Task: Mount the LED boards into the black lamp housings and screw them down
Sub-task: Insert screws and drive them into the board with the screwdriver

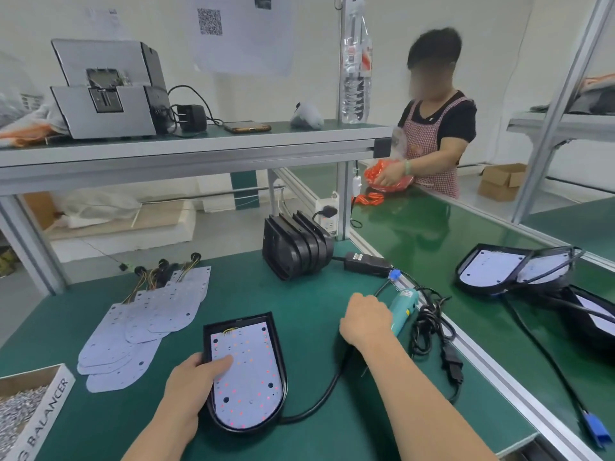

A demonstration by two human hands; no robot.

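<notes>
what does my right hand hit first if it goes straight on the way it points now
Probably the stack of black housings standing on edge; the right hand, on the teal screwdriver, aims about there, though depth is unclear.

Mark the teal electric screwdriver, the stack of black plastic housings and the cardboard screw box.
teal electric screwdriver (404, 306), head view, its barrel
stack of black plastic housings (281, 251), head view, nearest housing
cardboard screw box (50, 405), head view, printed wall

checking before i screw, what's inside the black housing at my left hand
A white LED board with red dots fills the black housing, thin wires at its far end. The left hand covers the board's left edge; anything beneath the board is hidden.
</notes>
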